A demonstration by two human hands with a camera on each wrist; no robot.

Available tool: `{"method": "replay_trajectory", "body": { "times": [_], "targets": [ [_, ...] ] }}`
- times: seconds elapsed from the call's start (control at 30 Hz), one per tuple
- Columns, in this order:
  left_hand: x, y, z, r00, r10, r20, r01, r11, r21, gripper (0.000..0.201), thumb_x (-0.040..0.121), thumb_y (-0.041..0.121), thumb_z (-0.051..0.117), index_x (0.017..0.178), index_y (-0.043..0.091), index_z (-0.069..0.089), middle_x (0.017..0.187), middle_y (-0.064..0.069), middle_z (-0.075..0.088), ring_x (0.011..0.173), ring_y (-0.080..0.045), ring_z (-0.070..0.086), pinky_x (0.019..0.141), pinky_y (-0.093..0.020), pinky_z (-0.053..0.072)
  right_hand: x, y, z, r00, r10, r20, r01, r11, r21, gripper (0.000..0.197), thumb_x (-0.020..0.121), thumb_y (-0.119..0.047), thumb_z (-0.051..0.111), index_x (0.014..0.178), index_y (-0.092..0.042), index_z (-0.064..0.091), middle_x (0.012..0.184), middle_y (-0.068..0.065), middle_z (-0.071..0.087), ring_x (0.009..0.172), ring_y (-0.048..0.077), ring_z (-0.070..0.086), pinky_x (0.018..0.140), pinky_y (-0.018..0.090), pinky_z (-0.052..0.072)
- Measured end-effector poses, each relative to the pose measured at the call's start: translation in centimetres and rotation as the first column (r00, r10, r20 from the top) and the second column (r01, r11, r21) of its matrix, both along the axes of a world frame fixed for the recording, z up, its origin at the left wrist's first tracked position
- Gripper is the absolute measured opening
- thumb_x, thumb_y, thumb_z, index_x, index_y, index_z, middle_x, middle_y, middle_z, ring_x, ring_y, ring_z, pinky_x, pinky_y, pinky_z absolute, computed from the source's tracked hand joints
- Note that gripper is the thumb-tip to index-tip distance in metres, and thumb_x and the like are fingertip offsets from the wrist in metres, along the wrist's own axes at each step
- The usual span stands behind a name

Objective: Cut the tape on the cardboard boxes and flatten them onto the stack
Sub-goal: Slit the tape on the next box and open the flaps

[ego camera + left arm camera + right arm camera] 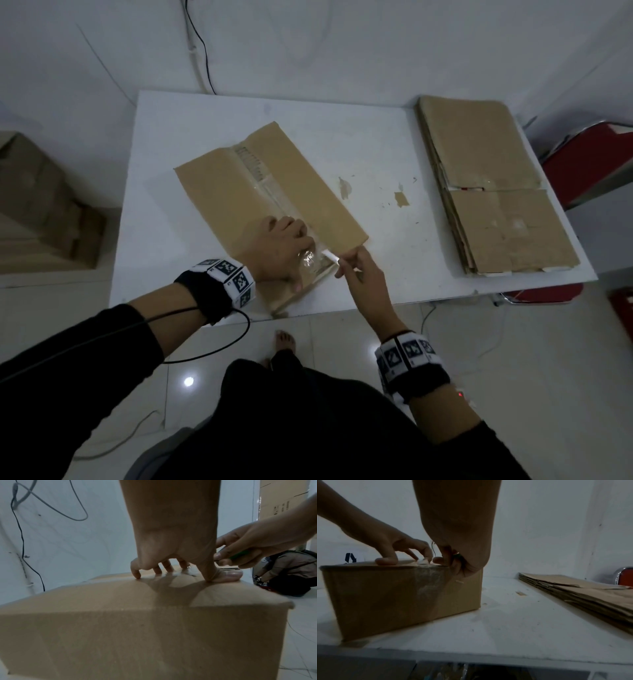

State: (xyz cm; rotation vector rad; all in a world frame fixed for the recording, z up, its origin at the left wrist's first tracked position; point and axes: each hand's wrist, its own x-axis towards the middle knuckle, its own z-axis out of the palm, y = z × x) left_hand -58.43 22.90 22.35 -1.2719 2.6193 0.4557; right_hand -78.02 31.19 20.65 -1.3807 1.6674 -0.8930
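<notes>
Hands: left hand (279,250) presses fingertips on taped box (219,192); right hand (363,274) grips cutter (239,554) (green handle) at seam.

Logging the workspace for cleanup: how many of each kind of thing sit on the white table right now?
Closed brown cardboard box: 1
Stack of flattened brown cardboard: 1
Torn brown tape scraps: 2 plainly seen; smaller specks too small to count
Total: 4

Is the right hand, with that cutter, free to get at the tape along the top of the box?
Probably yes. The right hand already holds the cutter at the near end of the tape. The left hand presses on the box beside the seam, close to the blade's path.
</notes>
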Motion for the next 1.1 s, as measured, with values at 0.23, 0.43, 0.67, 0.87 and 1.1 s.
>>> {"method": "replay_trajectory", "body": {
  "times": [0.23, 0.43, 0.67, 0.87, 1.1],
  "targets": [
    [0.2, 0.3, 0.0, 0.998, 0.014, -0.053, -0.014, 1.0, -0.012, 0.076, 0.059, 0.066, 0.072, 0.124, 0.034, 0.05, 0.13, 0.003, 0.038, 0.126, -0.02, 0.03, 0.109, -0.042, 0.019, 1.1, 0.5, -1.0, 0.997, 0.051, -0.05, -0.049, 0.998, 0.048, 0.013, 0.101, -0.017, 0.053, 0.089, -0.013, 0.052, 0.075, -0.005, 0.066, 0.073, 0.014, 0.059, 0.061, 0.02, 0.043],
    [0.2, 0.4, 0.4, 0.997, 0.039, -0.062, -0.041, 0.998, -0.037, 0.079, 0.052, 0.067, 0.075, 0.119, 0.031, 0.055, 0.124, -0.002, 0.036, 0.118, -0.023, 0.032, 0.098, -0.037, 0.029, 2.2, 3.0, -1.4, 0.99, 0.132, 0.052, -0.138, 0.979, 0.153, 0.02, 0.098, -0.021, 0.059, 0.082, -0.013, 0.05, 0.075, 0.0, 0.069, 0.066, -0.002, 0.059, 0.062, 0.009, 0.039],
    [0.0, 1.0, 0.6, 0.976, 0.117, -0.184, -0.099, 0.99, 0.102, 0.07, 0.059, 0.053, 0.082, 0.116, 0.017, 0.061, 0.11, 0.0, 0.053, 0.103, -0.019, 0.051, 0.083, -0.034, 0.047, -0.1, 5.0, -3.0, 0.975, -0.17, 0.147, 0.151, 0.98, 0.128, 0.013, 0.099, -0.016, 0.056, 0.086, -0.014, 0.053, 0.077, 0.003, 0.066, 0.059, -0.002, 0.053, 0.059, 0.02, 0.037],
    [-2.1, 4.1, -1.4, 0.967, 0.211, -0.146, -0.216, 0.976, -0.022, 0.046, 0.095, 0.044, 0.046, 0.119, 0.006, 0.054, 0.12, -0.009, 0.053, 0.108, -0.024, 0.046, 0.092, -0.033, 0.038, -1.2, 4.7, -2.7, 0.953, -0.258, 0.161, 0.242, 0.963, 0.115, 0.01, 0.101, -0.019, 0.052, 0.092, -0.016, 0.054, 0.083, 0.002, 0.067, 0.073, -0.002, 0.054, 0.067, 0.023, 0.038],
    [-2.4, 6.4, -4.5, 0.755, 0.459, -0.468, -0.446, 0.883, 0.147, 0.049, 0.097, 0.024, 0.048, 0.142, 0.006, 0.04, 0.138, -0.013, 0.038, 0.127, -0.029, 0.031, 0.108, -0.034, 0.023, 0.2, 4.2, -1.4, 0.947, -0.26, 0.186, 0.263, 0.965, 0.013, 0.007, 0.101, -0.017, 0.051, 0.098, -0.015, 0.058, 0.089, -0.002, 0.065, 0.079, 0.007, 0.057, 0.075, 0.019, 0.043]
  ]
}}
